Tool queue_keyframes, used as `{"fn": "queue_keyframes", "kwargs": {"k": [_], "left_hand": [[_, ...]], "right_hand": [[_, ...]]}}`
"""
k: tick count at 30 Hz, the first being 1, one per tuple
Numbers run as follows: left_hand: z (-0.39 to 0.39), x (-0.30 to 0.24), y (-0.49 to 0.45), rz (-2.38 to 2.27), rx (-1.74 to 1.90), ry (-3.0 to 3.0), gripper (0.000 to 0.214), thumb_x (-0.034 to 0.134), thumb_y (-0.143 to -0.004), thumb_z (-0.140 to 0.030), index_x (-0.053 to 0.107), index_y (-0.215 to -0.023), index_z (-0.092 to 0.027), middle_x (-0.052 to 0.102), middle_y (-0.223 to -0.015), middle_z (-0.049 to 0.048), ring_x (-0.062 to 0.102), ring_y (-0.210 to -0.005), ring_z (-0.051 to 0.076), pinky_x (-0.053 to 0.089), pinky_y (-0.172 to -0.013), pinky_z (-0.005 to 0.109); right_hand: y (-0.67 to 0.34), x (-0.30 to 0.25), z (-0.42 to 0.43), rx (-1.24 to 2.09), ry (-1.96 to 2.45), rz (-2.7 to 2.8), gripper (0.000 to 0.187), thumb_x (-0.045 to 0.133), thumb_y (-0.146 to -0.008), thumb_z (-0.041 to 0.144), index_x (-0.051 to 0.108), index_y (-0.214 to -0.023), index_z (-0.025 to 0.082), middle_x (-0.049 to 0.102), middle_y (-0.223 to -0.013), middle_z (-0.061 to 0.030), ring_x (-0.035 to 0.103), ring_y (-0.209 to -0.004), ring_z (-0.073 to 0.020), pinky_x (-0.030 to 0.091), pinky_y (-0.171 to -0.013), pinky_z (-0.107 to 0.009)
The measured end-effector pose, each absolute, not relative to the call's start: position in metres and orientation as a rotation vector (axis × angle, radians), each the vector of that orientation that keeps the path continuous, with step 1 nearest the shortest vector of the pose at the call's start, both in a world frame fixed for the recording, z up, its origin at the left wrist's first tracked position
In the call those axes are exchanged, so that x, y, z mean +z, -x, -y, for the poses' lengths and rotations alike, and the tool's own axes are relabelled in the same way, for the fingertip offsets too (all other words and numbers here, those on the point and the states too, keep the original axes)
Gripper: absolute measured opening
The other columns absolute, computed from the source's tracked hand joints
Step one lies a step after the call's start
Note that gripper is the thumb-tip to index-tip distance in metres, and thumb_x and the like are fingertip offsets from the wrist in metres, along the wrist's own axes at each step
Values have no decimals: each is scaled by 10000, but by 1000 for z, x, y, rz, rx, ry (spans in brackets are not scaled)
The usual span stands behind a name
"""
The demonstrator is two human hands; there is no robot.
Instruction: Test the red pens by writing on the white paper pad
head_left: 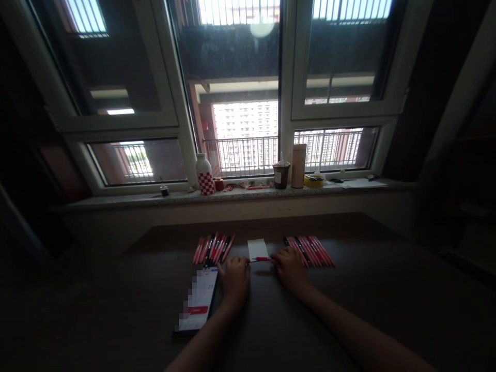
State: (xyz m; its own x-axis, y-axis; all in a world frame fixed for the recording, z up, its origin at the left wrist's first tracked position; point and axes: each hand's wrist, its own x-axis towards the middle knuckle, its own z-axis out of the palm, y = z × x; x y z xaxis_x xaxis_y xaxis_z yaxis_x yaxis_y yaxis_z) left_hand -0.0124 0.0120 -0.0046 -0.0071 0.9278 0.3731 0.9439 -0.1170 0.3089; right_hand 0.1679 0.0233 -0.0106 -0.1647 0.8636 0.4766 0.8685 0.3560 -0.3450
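Between my two hands a red pen [263, 259] lies level, just over the near end of a small white sheet of paper [257, 248]. My right hand [291, 269] pinches the pen's right end. At its thin left end, the fingertips of my left hand [236, 278] are closed on it. The fingertips are small and dim. Left of my left hand lies a row of pink, red and black pens [212, 249]. Another row of similar pens [315, 251] lies by my right hand. A phone [200, 299] with a lit screen rests beside my left wrist.
The dark table [263, 330] reaches toward a stone windowsill [178, 197]. On the sill stand a red-and-white checked bottle [206, 175], a lidded dark cup [281, 174], a tan cylinder [298, 165] and a yellow tape roll [313, 181].
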Motion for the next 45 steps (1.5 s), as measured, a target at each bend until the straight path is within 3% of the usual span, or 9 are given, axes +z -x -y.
{"fn": "queue_keyframes", "kwargs": {"k": [12, 20, 32, 45], "left_hand": [[-13, -8, 13, 2051, -818, 2170, 240, 460, -849, -229, 640, -1002, -272, 652, -1032, 34, 512, -1061, 235, 183, -1054, 560], [-10, -4, 11, 2053, -869, 2185, 283, 469, -862, -268, 623, -1099, -259, 619, -1112, 57, 483, -1097, 233, 230, -1040, 472], [-7, 2, 11, 2034, -958, 2206, 191, 499, -862, -300, 679, -919, -269, 605, -1056, 30, 490, -1066, 220, 263, -1018, 458], [-6, 3, 10, 2053, -926, 2161, 200, 468, -869, -248, 656, -940, -254, 602, -1053, 27, 497, -1060, 213, 257, -1018, 447]], "right_hand": [[-169, -12, -24, -16, 1495, 2022, 199, 516, -898, 228, 700, -971, 246, 689, -957, -44, 495, -992, -228, 279, -917, -355], [-168, -12, -24, -6, 1486, 2049, 196, 524, -899, 238, 698, -988, 248, 685, -966, -41, 493, -1007, -220, 283, -910, -345], [-168, -11, -23, 69, 1409, 2038, 190, 538, -889, 202, 711, -961, 238, 680, -930, -43, 489, -994, -220, 295, -906, -347], [-168, -12, -25, 70, 1416, 2032, 176, 553, -891, 219, 711, -968, 233, 684, -943, -30, 483, -998, -216, 291, -907, -339]]}}
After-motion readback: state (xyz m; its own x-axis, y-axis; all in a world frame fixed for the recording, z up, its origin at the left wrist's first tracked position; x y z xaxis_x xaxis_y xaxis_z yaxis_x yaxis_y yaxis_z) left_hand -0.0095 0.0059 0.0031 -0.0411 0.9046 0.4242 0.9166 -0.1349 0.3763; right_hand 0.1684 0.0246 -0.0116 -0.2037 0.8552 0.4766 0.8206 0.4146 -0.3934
